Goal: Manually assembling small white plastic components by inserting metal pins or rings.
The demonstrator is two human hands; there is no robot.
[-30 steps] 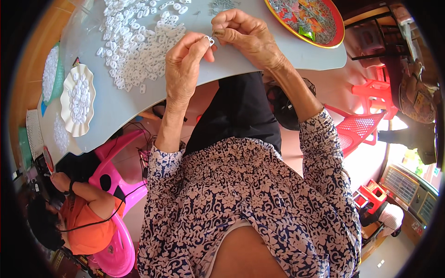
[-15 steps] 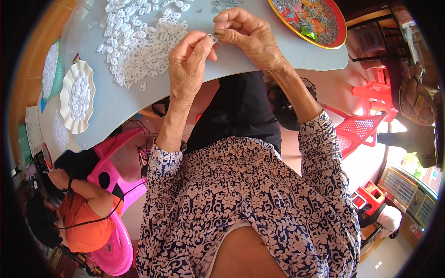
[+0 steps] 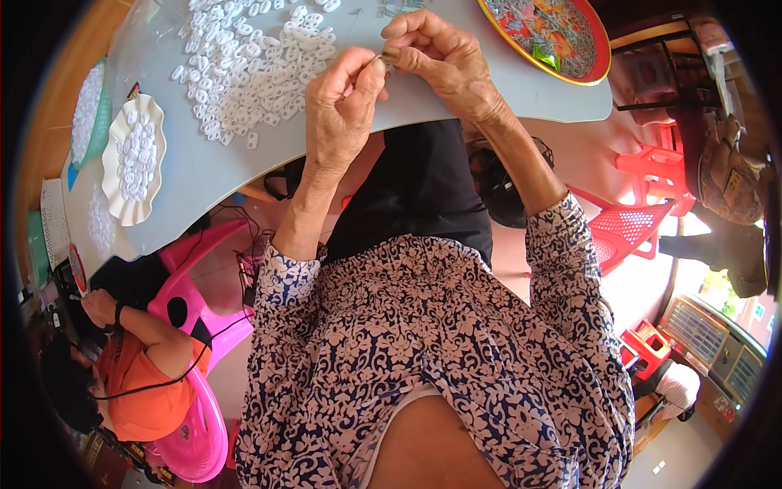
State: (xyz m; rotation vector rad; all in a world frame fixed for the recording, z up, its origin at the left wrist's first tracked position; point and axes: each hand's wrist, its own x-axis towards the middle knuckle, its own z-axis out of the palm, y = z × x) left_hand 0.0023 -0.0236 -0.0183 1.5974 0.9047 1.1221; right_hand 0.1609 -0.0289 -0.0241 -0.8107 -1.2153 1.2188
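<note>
Over the grey table (image 3: 195,175), my left hand (image 3: 342,102) and my right hand (image 3: 448,69) meet fingertip to fingertip. Both are closed in a pinch. A small white plastic piece sits between the left thumb and forefinger, nearly all covered by the fingers. Whatever the right thumb and forefinger pinch is too small to make out. Left of my hands spreads a pile of small white oval plastic pieces (image 3: 273,94) with holes. Beyond the right hand lie a few small grey metal pieces (image 3: 399,6).
A red, gold-rimmed tray (image 3: 601,49) of grey metal pieces stands at the right. At the left are a wavy cream dish (image 3: 118,204) and a green basket (image 3: 103,122), both holding white pieces. A person in orange (image 3: 151,391) sits on a pink chair (image 3: 213,440).
My hands have shifted slightly, the left a little to the right, and their fingertips are closer together. The white loop seen between them before is now mostly hidden.
</note>
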